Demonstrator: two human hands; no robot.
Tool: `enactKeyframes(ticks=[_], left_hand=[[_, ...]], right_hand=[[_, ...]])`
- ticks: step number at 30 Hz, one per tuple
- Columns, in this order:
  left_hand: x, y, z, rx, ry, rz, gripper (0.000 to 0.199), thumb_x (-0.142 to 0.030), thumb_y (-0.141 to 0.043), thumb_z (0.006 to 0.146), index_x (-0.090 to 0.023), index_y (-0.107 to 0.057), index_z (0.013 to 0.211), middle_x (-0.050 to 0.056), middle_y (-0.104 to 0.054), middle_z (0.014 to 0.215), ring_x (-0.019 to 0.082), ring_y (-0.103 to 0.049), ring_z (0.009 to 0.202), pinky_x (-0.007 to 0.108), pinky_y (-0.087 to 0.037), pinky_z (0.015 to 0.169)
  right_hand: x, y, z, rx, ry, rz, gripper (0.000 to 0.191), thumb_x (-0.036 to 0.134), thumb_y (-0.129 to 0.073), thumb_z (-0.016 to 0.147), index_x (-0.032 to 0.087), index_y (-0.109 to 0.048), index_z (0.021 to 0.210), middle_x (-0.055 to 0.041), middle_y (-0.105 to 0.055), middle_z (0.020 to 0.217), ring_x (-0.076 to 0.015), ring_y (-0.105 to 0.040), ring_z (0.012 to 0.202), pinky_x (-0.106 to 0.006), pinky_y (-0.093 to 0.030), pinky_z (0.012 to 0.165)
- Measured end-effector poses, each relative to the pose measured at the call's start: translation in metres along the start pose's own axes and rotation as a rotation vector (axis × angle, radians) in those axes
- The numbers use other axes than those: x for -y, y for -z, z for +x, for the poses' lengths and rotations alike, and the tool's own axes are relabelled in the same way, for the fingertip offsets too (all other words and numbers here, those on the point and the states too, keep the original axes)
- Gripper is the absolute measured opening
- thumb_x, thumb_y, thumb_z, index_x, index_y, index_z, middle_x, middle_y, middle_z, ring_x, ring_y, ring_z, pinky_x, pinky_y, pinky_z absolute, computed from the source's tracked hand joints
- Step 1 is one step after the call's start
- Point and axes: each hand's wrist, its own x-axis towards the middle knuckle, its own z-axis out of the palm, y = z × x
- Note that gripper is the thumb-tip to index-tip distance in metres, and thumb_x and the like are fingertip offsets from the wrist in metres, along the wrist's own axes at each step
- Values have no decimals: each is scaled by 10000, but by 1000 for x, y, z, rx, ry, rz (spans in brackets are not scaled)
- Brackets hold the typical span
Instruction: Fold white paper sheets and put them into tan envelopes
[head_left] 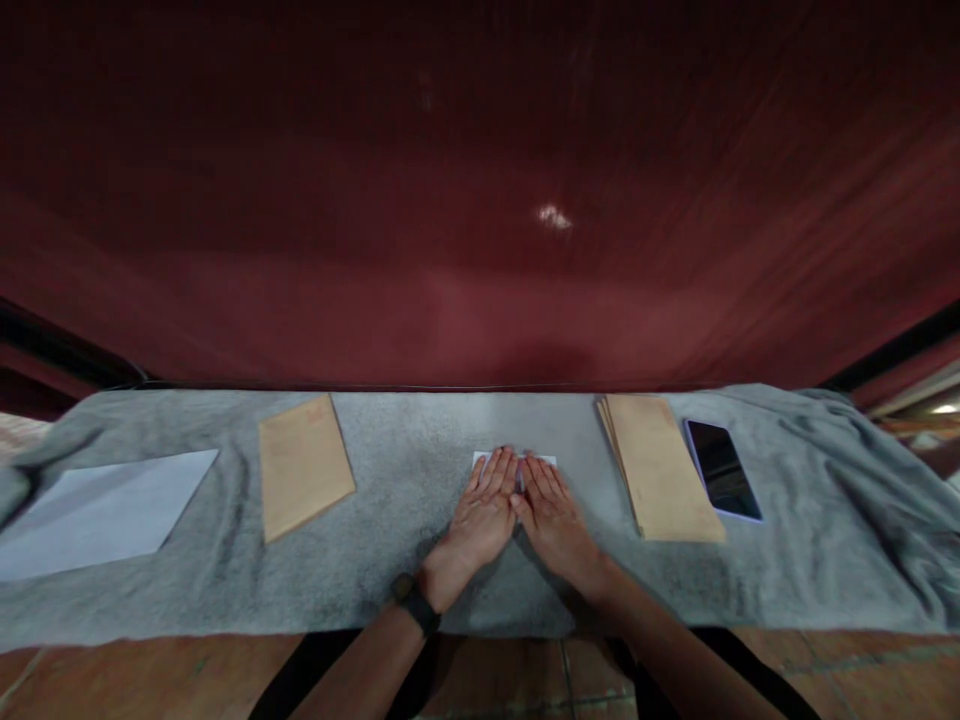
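Observation:
A small piece of white paper [551, 461] lies on the grey cloth [420, 450], mostly covered by both hands. My left hand [486, 508] rests flat on its left part, fingers stretched out and pointing away from me. Beside it, my right hand [551, 515] presses flat on the right part, its fingers also straight. The thumbs meet or nearly meet in the middle. Only the paper's far edge and corners show past the fingertips. A dark watch [415, 603] is on my left wrist.
Left of the hands lies a brown envelope [304, 465], with white paper sheets [105, 510] farther left. To the right are several stacked brown envelopes [664, 470], touching or close to a phone [724, 470]. A dark red panel [450, 330] rises behind the cloth.

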Motion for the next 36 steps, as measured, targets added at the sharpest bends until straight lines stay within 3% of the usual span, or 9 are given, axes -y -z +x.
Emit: enactKeyframes(ticks=[11,18,25,27,32,36], left_hand=[[13,-8,-16,-127,236,53,760,-574,-305,1024,-29,-323,1554,218,-351,1607,295,-286,1522,472,-280,1239],[9,-8,-19,-158,391,64,775,-583,-331,1011,-41,-319,1565,221,-354,1603,333,-306,1510,505,-297,1225],[11,-1,-20,-197,443,24,665,-402,-349,1027,-19,-288,1567,237,-343,1603,346,-299,1511,554,-263,1235],[7,4,-19,-206,359,-20,631,-360,-342,1035,-53,-267,1580,205,-304,1632,312,-258,1530,525,-265,1244],[-10,15,-19,-70,-90,-162,566,-274,-332,1042,-169,-255,1593,94,-299,1659,197,-237,1541,406,-268,1259],[-10,22,-14,46,-226,-201,577,-237,-367,1016,-154,-282,1581,86,-308,1654,174,-223,1544,391,-200,1278]], right_hand=[[-24,1,-15,-52,-39,-118,664,467,-336,1064,46,-292,1576,-208,-376,1597,-308,-360,1485,-492,-295,1212],[-31,3,-22,-21,-58,-137,670,459,-295,1073,27,-253,1583,-224,-342,1608,-318,-330,1499,-515,-295,1205],[-34,4,-23,-38,-64,-108,675,464,-339,1063,29,-279,1576,-227,-355,1600,-322,-333,1498,-521,-297,1206],[-32,8,-21,-36,-75,-96,644,440,-322,1069,15,-328,1552,-232,-384,1584,-320,-344,1493,-529,-296,1208],[-16,19,-26,8,-17,-6,551,356,-327,1069,60,-408,1526,-185,-448,1560,-280,-370,1484,-521,-294,1229],[-6,21,-38,45,40,46,529,314,-359,1060,33,-441,1500,-191,-481,1537,-258,-399,1469,-458,-338,1225]])
